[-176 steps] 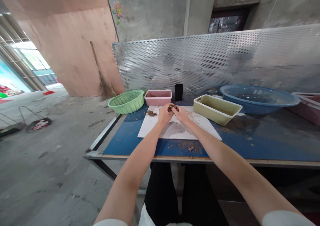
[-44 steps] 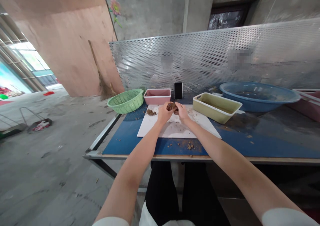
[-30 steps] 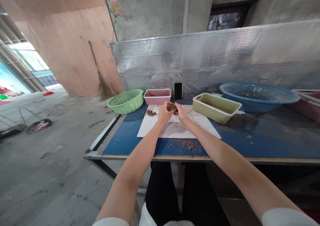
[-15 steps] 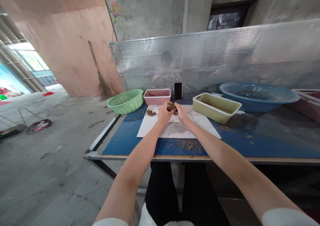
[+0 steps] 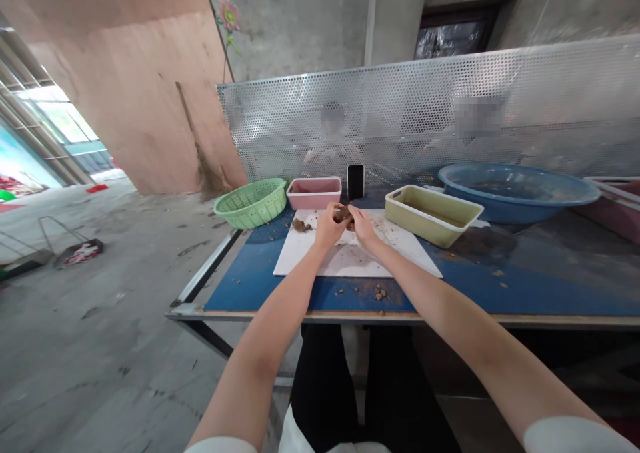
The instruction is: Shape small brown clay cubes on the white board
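Note:
Between my two hands is a brown, earthy lump that looks like clay or mud point(image 5: 343, 215), held just over the white board point(image 5: 300, 261). My left hand point(image 5: 329, 226) curls around its left side, thumb and fingers closed on it. From the right, my right hand point(image 5: 363, 227) grips the same lump with bent fingers. The fingers cover part of the lump. On the board's left side lies a smaller brown clump point(image 5: 301, 225), and brown crumbs are scattered over the board. Several small brown bits point(image 5: 380, 293) lie on the blue tabletop point(image 5: 250, 286) near its front edge.
Behind the board stand a pink basket point(image 5: 314, 200) and an upright phone point(image 5: 355, 181). A green colander point(image 5: 253, 206) sits at the table's left corner. To the right are an olive-green basin point(image 5: 425, 223) and a big blue tub point(image 5: 515, 203). A perforated metal panel point(image 5: 400, 119) rises behind.
Both hands stay on the brown lump in nearly the same place. Only a very slight shift of the view shows.

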{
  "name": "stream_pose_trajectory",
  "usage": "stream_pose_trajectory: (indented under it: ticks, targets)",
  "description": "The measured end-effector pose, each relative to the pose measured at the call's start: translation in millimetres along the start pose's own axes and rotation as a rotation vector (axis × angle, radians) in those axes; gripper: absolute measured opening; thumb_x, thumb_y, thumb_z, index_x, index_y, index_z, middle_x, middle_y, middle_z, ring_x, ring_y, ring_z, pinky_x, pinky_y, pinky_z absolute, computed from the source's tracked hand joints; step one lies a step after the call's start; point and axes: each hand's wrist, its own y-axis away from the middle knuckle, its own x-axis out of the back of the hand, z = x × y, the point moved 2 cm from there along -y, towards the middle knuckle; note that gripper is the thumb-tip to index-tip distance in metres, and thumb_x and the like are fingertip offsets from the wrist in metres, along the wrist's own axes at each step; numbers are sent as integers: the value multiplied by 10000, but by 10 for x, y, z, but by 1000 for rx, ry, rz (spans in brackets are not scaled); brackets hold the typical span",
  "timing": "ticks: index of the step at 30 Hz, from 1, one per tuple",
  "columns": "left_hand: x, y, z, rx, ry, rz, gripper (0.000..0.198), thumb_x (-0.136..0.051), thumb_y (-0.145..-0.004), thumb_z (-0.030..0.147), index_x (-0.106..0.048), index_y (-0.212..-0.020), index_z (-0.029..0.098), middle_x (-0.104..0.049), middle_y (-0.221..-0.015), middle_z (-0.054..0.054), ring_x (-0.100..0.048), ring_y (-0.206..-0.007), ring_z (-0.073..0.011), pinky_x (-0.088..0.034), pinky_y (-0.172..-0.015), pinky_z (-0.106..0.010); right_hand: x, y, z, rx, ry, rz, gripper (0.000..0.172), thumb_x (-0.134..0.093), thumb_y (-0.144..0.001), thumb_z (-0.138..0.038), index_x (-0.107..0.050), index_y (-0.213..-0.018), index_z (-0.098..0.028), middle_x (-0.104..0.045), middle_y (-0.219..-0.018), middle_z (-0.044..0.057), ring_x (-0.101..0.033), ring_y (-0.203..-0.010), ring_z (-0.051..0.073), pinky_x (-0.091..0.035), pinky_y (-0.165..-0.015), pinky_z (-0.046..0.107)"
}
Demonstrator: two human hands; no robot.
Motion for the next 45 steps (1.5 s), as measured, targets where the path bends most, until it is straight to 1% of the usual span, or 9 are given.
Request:
stream_pose_trajectory:
  ticks: [6,12,15,23,25,29,34,39,45]
  targets:
    - [1,-1,-11,3,-14,-10,372,-813,-875,342,-625,-1181,249,-733,-752,33,-718,-706,-201,-502,-724,-296,-6,8,-18,8,22,-18,565,-718,-723,-773,-569,-783,-232,-487,-642,-38,-411,-549,114,-355,-518,255]
    - [4,-13,-51,21,1,-14,374,-760,-895,251,-608,-1237,252,-789,-884,-10,-771,-822,-228,-558,-781,-320,-14,36,-98,55,63,-55,548,-744,-730,-742,-519,-777,-245,-467,-675,-47,-411,-581,114,-362,-524,249]
    - [-4,-18,-66,8,20,-7,360,-741,-897,224,-608,-1231,247,-786,-857,-9,-768,-802,-229,-563,-775,-324,-2,37,-156,90,102,-75,552,-769,-738,-711,-468,-722,-248,-419,-652,-55,-404,-589,117,-357,-529,252]
    - [17,-13,-28,30,9,-14,328,-726,-898,194,-628,-1209,236,-800,-845,-14,-775,-802,-221,-566,-783,-315,24,42,-242,188,234,-141,546,-704,-824,-720,-447,-701,-254,-438,-638,-47,-432,-602,134,-379,-561,278]
    - [20,-12,-20,43,14,-14,336,-736,-898,199,-629,-1215,235,-801,-838,-12,-776,-800,-219,-567,-790,-316,24,45,-231,167,209,-128,544,-727,-803,-714,-455,-707,-253,-443,-642,-47,-435,-611,135,-376,-561,274]
    - [25,-12,13,54,12,3,356,-809,-886,298,-633,-1188,230,-796,-827,-11,-768,-776,-220,-552,-752,-308,0,22,-158,34,45,-81,560,-748,-746,-733,-448,-751,-260,-457,-644,-49,-421,-581,129,-361,-543,271]
    - [42,-14,68,97,24,17,417,-867,-852,397,-624,-1143,225,-763,-749,10,-745,-714,-213,-533,-715,-304,-44,-24,-106,-36,-21,-114,626,-681,-730,-813,-354,-741,-279,-327,-577,-82,-285,-489,107,-243,-478,268]
    - [37,-18,34,113,68,41,417,-834,-856,276,-577,-1180,222,-764,-757,15,-743,-703,-200,-524,-695,-288,-30,11,-142,-10,-13,-129,600,-821,-675,-720,-446,-782,-264,-449,-632,-69,-388,-532,106,-308,-517,254]
    - [21,-25,-26,96,104,57,423,-809,-846,243,-531,-1164,236,-753,-766,28,-734,-705,-191,-502,-687,-276,-3,19,-160,128,114,-59,485,-806,-742,-655,-537,-757,-251,-510,-630,-51,-453,-595,135,-361,-563,277]
